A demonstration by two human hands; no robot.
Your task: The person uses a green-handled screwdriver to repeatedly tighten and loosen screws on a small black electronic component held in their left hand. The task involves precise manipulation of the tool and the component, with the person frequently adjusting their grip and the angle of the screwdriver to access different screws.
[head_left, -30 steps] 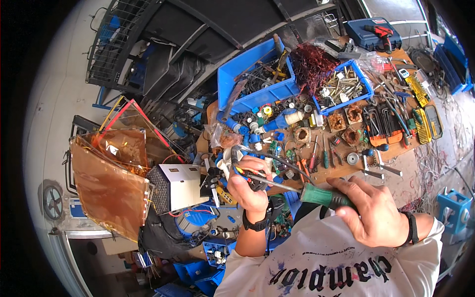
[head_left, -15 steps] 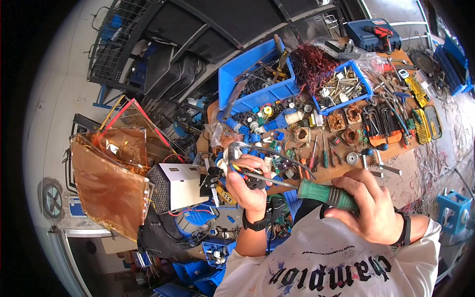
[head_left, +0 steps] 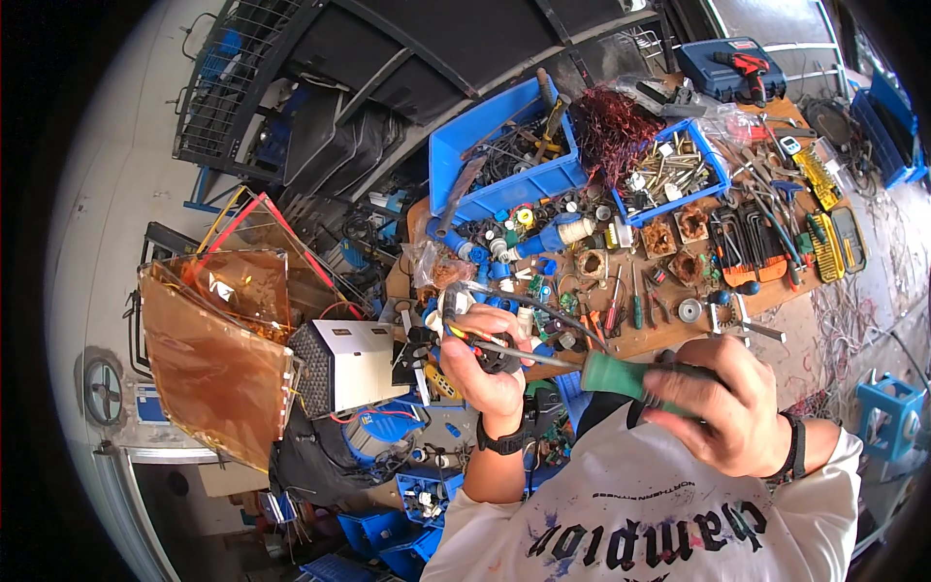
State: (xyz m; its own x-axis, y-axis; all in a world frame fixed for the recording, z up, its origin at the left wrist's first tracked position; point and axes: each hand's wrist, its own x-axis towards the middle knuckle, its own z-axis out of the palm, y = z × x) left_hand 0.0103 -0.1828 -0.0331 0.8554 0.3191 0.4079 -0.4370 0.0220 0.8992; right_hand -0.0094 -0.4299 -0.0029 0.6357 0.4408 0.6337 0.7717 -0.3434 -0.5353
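Observation:
My left hand [head_left: 485, 383] is closed around a small black round fitting [head_left: 500, 361]. Short coloured wires [head_left: 472, 336] come out beside it, and a black cable [head_left: 558, 312] loops over the fingers and trails right. With my right hand [head_left: 722, 407] I grip a screwdriver [head_left: 613, 376] by its green-and-black handle, and those fingers are blurred by motion. The shaft points left, and its tip reaches the fitting between my left fingers. Exactly where the tip sits cannot be made out. Both hands are held above the near edge of the workbench [head_left: 635, 337].
Behind the hands stand a large blue bin [head_left: 504, 194] of tools and a smaller blue tray [head_left: 679, 209] of metal pieces. Screwdrivers [head_left: 637, 301] and hex keys [head_left: 742, 242] lie to the right. A white box [head_left: 359, 364] and amber sheets [head_left: 213, 359] stand at left.
My right fingers have shifted around the screwdriver handle, and the handle has moved slightly left. The left hand keeps its hold on the fitting, almost still.

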